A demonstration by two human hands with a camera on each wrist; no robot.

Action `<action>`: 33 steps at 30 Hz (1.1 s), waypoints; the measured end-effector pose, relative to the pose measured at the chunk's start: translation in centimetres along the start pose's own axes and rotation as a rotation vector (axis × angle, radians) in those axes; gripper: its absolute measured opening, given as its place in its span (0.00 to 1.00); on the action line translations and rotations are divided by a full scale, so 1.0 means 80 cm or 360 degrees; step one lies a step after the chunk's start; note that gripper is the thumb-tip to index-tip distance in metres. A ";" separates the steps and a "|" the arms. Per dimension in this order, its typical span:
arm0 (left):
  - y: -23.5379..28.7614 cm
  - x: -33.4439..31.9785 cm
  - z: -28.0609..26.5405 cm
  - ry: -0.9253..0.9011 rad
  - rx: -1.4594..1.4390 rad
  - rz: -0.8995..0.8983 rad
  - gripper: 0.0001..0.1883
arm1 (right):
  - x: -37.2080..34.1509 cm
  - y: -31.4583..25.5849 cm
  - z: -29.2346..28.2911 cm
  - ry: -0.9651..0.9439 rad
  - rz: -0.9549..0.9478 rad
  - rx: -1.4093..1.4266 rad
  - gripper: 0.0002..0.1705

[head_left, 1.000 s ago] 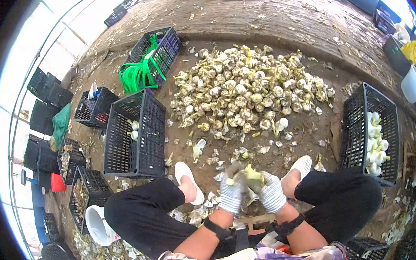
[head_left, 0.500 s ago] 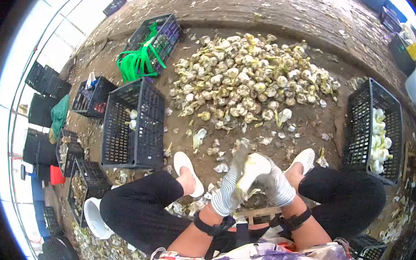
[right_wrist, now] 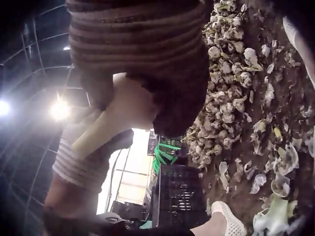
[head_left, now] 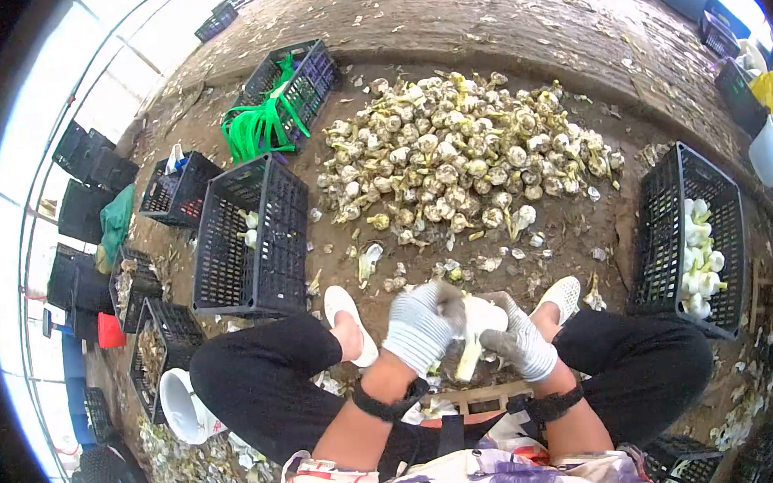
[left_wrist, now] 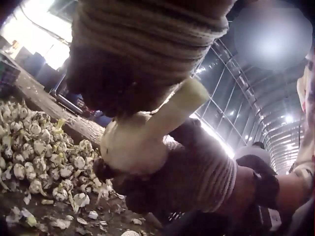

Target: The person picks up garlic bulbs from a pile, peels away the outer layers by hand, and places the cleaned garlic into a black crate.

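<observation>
A white garlic bulb [head_left: 481,316] with a thick cut stem is held between both hands in front of the knees, its stem pointing down toward the body. My left hand [head_left: 424,320], in a striped glove with soiled fingers, curls against the bulb's left side. From the right, my right hand [head_left: 519,335], gloved alike, grips the bulb by the base of its stem. In the left wrist view the bulb [left_wrist: 133,147] looks smooth and pale, with left fingers over its top and right fingers beneath. The right wrist view shows the stem [right_wrist: 96,135] jutting out below the right hand.
A large heap of unpeeled garlic [head_left: 461,154] lies ahead. A black crate [head_left: 250,239] with a few bulbs stands left; another crate [head_left: 643,267] with clean white bulbs stands right. Green straps [head_left: 260,129] hang over a farther crate. A white bucket [head_left: 182,407] sits by the left knee.
The garlic bulb has turned between the hands and now shows white, with its stem toward the body. My left hand has moved up and over to the bulb's side.
</observation>
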State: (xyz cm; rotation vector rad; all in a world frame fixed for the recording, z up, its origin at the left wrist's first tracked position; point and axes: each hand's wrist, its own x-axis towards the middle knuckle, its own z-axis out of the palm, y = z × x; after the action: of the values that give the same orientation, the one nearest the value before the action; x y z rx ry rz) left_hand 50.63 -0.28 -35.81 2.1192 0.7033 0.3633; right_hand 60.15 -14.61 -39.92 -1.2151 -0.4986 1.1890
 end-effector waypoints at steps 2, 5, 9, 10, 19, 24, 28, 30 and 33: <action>-0.025 0.003 -0.003 -0.0137 -0.0642 -0.0378 0.03 | -0.008 -0.014 0.010 -0.0102 0.0008 0.0110 0.35; -0.048 -0.004 0.006 0.0007 -0.0879 -0.0467 0.04 | 0.001 -0.010 0.012 -0.0079 0.0066 0.0271 0.41; -0.045 -0.004 0.000 0.0017 -0.0682 -0.0398 0.04 | 0.015 0.017 0.019 0.0062 -0.0382 -0.0241 0.38; -0.026 -0.006 -0.005 0.0003 -0.1101 -0.0700 0.03 | 0.024 0.034 0.022 0.0242 -0.0060 0.0176 0.32; -0.033 0.018 -0.062 0.0242 -0.2615 -0.0734 0.16 | 0.017 0.038 0.000 0.0048 -0.0050 0.0113 0.18; -0.109 0.027 -0.109 0.0698 -0.2504 -0.0552 0.15 | 0.012 0.037 -0.009 0.0123 0.0150 0.0696 0.17; -0.100 -0.006 -0.057 -0.0148 0.0411 -0.0415 0.18 | 0.028 0.049 -0.019 0.0238 -0.0176 -0.0158 0.19; -0.049 -0.013 -0.023 0.0035 0.0269 -0.0061 0.20 | 0.033 0.061 -0.023 0.0399 -0.0259 -0.0740 0.21; 0.014 0.000 0.004 0.0298 0.0456 0.0295 0.23 | 0.025 0.032 -0.006 0.0576 -0.0342 -0.1445 0.22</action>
State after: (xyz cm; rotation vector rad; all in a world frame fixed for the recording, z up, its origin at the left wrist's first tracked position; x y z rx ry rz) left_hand 51.19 -1.04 -35.12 2.4538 0.7003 0.5982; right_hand 60.22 -13.34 -42.90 -2.0325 -0.9104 0.5123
